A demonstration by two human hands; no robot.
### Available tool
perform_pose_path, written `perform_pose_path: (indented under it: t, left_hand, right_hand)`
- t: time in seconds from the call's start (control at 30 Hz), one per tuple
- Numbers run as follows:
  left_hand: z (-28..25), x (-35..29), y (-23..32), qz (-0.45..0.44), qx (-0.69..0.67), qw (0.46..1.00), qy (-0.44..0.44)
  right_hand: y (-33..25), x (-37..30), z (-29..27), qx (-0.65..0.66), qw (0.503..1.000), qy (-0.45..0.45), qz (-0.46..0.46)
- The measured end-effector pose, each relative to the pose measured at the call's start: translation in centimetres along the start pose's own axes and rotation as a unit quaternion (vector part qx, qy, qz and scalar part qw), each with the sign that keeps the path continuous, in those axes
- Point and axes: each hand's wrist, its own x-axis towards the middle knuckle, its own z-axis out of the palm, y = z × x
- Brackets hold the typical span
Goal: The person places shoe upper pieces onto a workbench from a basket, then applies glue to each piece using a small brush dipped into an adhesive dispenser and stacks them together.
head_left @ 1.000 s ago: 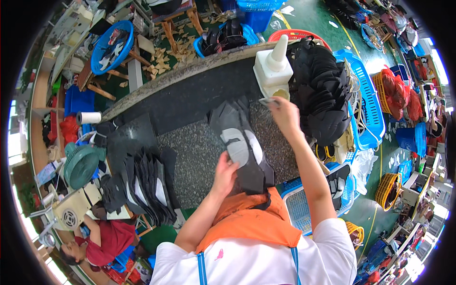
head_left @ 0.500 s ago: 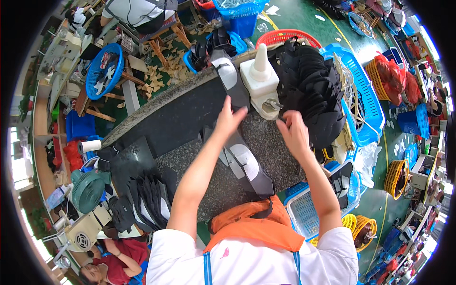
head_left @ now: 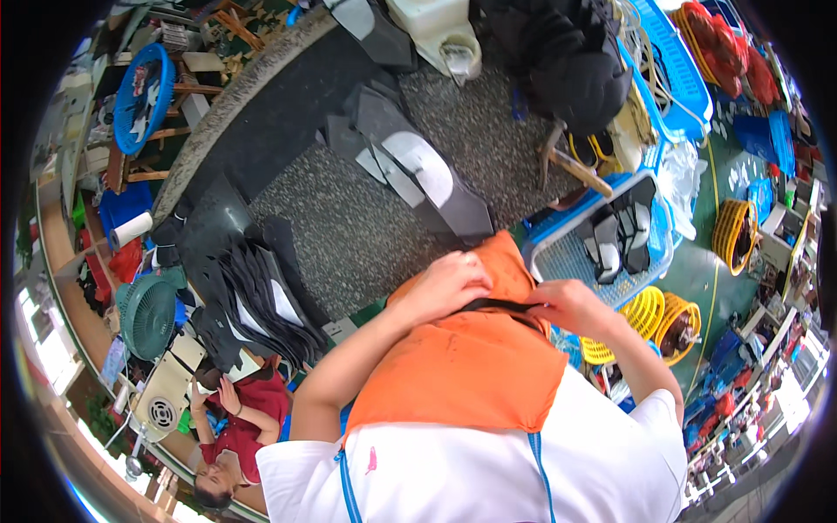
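Note:
Both my hands are at the orange apron (head_left: 462,366) in front of my body. A narrow black strip (head_left: 501,304) lies across the cloth between them. Curled and pressed together, the fingers of my left hand (head_left: 446,286) grip the apron's upper part beside the strip's left end. My right hand (head_left: 571,307) pinches the strip's other end. Beyond the apron, dark grey cut pieces with white patches (head_left: 427,166) lie overlapped on the speckled tabletop (head_left: 305,213). Farther off stands a white glue container (head_left: 436,26), with a small cup part (head_left: 459,57) at its near end.
Stacked black pieces (head_left: 575,78) stand at the far right, beside a blue basket (head_left: 676,87). Another blue basket (head_left: 545,266) holds cut pieces at right. More layered pieces (head_left: 257,301) lie at left, near a green fan (head_left: 146,315) and a seated person in red (head_left: 261,401).
Both hands have drawn back from beside the glue container to the orange apron. The view has tilted down toward my body, so the tabletop things appear higher up.

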Motion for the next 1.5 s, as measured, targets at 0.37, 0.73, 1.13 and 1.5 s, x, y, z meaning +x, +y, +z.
perform_pose_path:
  t: [0.37, 0.73, 1.13, 1.5]
  left_hand:
    - [0.7, 2.0, 4.7, 0.13, 0.06, 0.988, -0.06]
    - [0.6, 0.9, 6.8, 0.116, 0.179, 0.97, -0.114]
    - [2.5, -0.3, 6.9, 0.208, 0.314, 0.911, 0.168]
    - [2.4, -0.6, 7.1, 0.157, 0.271, 0.936, 0.161]
  right_hand:
    - [0.1, -2.1, 1.0, -0.037, 0.954, 0.228, 0.191]
    - [-1.8, -3.2, -0.3, 0.594, 0.748, 0.239, 0.177]
    - [-2.4, -0.5, 1.9, 0.323, 0.922, 0.08, 0.197]
    - [-1.5, -0.2, 1.1, 0.402, 0.887, -0.048, 0.221]
